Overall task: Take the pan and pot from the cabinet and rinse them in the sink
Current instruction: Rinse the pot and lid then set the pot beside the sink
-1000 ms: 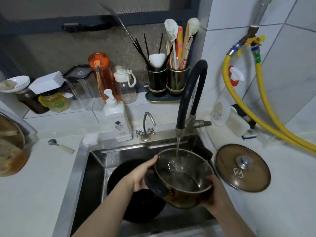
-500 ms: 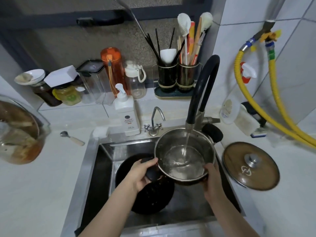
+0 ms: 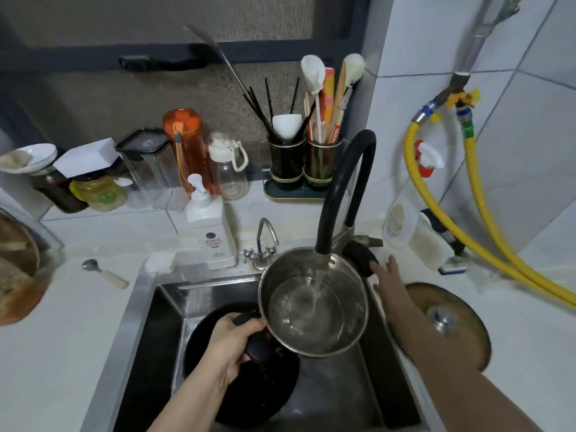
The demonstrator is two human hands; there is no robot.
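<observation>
One pot (image 3: 313, 302), perhaps one pan (image 3: 237, 378).

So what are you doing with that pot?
A person is rinsing a steel pot over the sink. The left hand holds it by its black handle under the black tap, and water is running into it. The right hand is off the pot, fingers straight, reaching past its rim toward the tap's base. A dark pan lies in the sink below. The pot's lid sits on the counter to the right.
</observation>
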